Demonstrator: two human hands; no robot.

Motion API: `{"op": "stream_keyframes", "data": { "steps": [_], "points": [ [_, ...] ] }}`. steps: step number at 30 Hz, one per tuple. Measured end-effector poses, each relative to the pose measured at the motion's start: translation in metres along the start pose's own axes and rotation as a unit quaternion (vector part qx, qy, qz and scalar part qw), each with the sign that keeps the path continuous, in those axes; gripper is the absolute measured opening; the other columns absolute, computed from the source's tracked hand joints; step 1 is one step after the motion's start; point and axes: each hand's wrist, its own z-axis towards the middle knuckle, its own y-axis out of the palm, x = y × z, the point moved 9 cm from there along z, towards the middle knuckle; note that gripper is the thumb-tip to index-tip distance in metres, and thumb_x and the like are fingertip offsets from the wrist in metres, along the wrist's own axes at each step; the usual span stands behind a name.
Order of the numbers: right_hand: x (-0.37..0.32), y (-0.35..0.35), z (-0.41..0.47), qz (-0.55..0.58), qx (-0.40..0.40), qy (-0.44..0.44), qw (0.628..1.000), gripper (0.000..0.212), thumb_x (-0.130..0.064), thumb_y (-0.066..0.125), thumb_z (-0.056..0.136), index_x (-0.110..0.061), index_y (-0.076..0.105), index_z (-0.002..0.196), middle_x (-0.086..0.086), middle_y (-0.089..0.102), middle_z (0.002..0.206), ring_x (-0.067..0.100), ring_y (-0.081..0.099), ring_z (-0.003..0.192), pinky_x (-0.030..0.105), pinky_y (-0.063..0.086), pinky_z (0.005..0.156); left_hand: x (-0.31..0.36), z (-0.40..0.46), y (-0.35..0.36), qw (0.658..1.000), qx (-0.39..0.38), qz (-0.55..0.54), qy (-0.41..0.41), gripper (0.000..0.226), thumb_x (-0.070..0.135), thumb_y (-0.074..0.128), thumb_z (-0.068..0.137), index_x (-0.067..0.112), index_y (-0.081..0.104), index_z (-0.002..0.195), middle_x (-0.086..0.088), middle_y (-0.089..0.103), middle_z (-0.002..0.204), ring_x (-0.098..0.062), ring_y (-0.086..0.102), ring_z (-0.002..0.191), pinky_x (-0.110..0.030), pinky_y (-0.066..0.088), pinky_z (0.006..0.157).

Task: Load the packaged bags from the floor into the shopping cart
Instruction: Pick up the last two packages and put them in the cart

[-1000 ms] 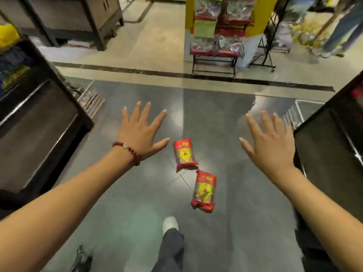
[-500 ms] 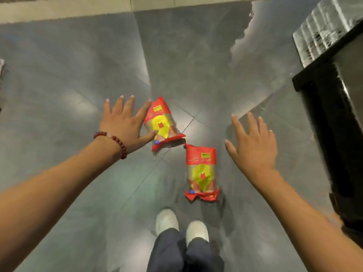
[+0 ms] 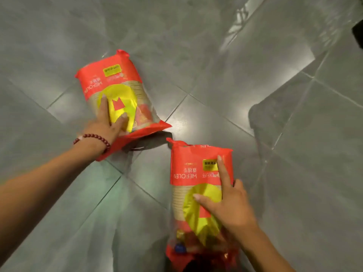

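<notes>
The left hand (image 3: 109, 122) lies on the far bag (image 3: 117, 95), index finger and thumb spread straight over its yellow panel; the other fingers are hidden, so whether it has a real hold is unclear. That bag rests tilted on the grey tiled floor (image 3: 255, 95), its lower seal lifted a little. Just beside it, corner to corner, the near bag (image 3: 196, 185) lies flat, with the right hand (image 3: 227, 205) pressed on top, index finger pointing up the red band, thumb across the yellow disc and a further fingertip at the right edge.

The film looks glossy and loosely filled, so I judge a lift from flat fingers alone could let either bag slip or sag and drop. The shopping cart is out of view, so carrying both blind could mean a fumble.

Half a second earlier both hands hovered spread above the floor, the left only at its bag's edge, the right clear of its bag; now both touch, and the view has come much closer.
</notes>
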Motion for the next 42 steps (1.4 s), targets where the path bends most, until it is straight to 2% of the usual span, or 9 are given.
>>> {"op": "stream_keyframes", "data": {
  "steps": [3, 7, 13, 18, 24, 30, 37, 40, 42],
  "points": [
    [0.007, 0.004, 0.009, 0.147, 0.06, -0.027, 0.987, 0.101, -0.079, 0.054, 0.05, -0.077, -0.013, 0.124, -0.001, 0.041, 0.107, 0.025, 0.054, 0.106, 0.036, 0.044, 0.095, -0.01, 0.021, 0.01, 0.978, 0.08, -0.192, -0.009, 0.083, 0.051, 0.057, 0.084, 0.034, 0.006, 0.147, -0.007, 0.032, 0.15, -0.033, 0.04, 0.13, -0.037, 0.03, 0.106],
    [0.001, -0.006, 0.019, 0.212, 0.113, -0.057, 0.969, 0.102, -0.049, 0.081, 0.063, -0.077, 0.007, 0.127, -0.006, 0.052, 0.108, -0.001, 0.055, 0.089, 0.034, 0.047, 0.088, -0.015, 0.02, 0.004, 0.964, 0.136, -0.23, 0.003, 0.094, 0.063, 0.053, 0.066, 0.029, 0.019, 0.147, -0.016, 0.043, 0.142, -0.034, 0.045, 0.125, -0.041, 0.036, 0.102],
    [-0.048, -0.096, 0.002, 0.192, 0.157, -0.095, 0.964, 0.093, -0.05, 0.077, 0.07, -0.07, 0.012, 0.134, 0.004, 0.054, 0.112, 0.021, 0.058, 0.096, 0.037, 0.048, 0.089, -0.022, -0.033, -0.044, 0.961, 0.108, -0.253, -0.028, 0.085, 0.062, 0.053, 0.063, 0.048, 0.022, 0.141, -0.014, 0.055, 0.13, -0.034, 0.056, 0.111, -0.046, 0.046, 0.095],
    [-0.175, -0.219, -0.066, 0.184, 0.137, -0.181, 0.956, 0.089, -0.044, 0.074, 0.072, -0.07, 0.015, 0.134, -0.003, 0.052, 0.122, 0.019, 0.057, 0.111, 0.045, 0.048, 0.097, -0.002, -0.155, -0.198, 0.931, 0.142, -0.337, 0.011, 0.073, 0.064, 0.058, 0.058, 0.076, 0.021, 0.12, 0.014, 0.046, 0.128, -0.014, 0.052, 0.114, -0.039, 0.043, 0.098],
    [-0.389, -0.338, -0.215, 0.142, 0.088, -0.318, 0.933, 0.09, -0.051, 0.073, 0.074, -0.07, 0.009, 0.134, -0.008, 0.051, 0.115, 0.014, 0.056, 0.096, 0.036, 0.048, 0.087, 0.012, -0.308, -0.42, 0.946, 0.201, -0.253, 0.015, 0.082, 0.081, 0.051, 0.054, 0.076, 0.01, 0.124, -0.002, 0.059, 0.116, -0.015, 0.054, 0.104, -0.033, 0.045, 0.089],
    [-0.535, -0.391, -0.402, 0.136, 0.004, -0.415, 0.899, 0.099, -0.04, 0.079, 0.07, -0.075, 0.008, 0.13, -0.002, 0.055, 0.114, 0.017, 0.054, 0.101, 0.036, 0.044, 0.088, -0.001, -0.492, -0.603, 0.903, 0.308, -0.298, -0.044, 0.084, 0.088, 0.054, 0.04, 0.083, 0.013, 0.112, 0.033, 0.043, 0.113, -0.004, 0.048, 0.112, -0.021, 0.037, 0.089],
    [-0.634, -0.38, -0.613, 0.11, -0.076, -0.533, 0.835, 0.094, -0.052, 0.077, 0.065, -0.081, 0.009, 0.123, 0.004, 0.057, 0.119, 0.027, 0.059, 0.11, 0.048, 0.047, 0.096, -0.052, -0.724, -0.712, 0.844, 0.436, -0.296, -0.104, 0.079, 0.093, 0.048, 0.043, 0.083, 0.013, 0.113, 0.039, 0.03, 0.127, 0.008, 0.036, 0.124, -0.005, 0.028, 0.093],
    [-0.662, -0.35, -0.712, 0.095, -0.125, -0.565, 0.81, 0.092, -0.068, 0.073, 0.06, -0.08, 0.008, 0.123, 0.006, 0.059, 0.125, 0.03, 0.057, 0.114, 0.046, 0.045, 0.097, -0.083, -0.823, -0.733, 0.826, 0.481, -0.261, -0.137, 0.077, 0.094, 0.043, 0.048, 0.083, 0.007, 0.115, 0.038, 0.027, 0.132, 0.0, 0.036, 0.127, -0.018, 0.031, 0.101],
    [-0.675, -0.327, -0.783, 0.106, -0.157, -0.589, 0.786, 0.088, -0.06, 0.071, 0.055, -0.078, 0.014, 0.119, 0.007, 0.057, 0.131, 0.029, 0.055, 0.118, 0.042, 0.041, 0.096, -0.111, -0.89, -0.738, 0.806, 0.508, -0.254, -0.169, 0.074, 0.094, 0.042, 0.049, 0.083, 0.006, 0.113, 0.033, 0.034, 0.13, -0.006, 0.042, 0.127, -0.027, 0.036, 0.104]
  ]
}}
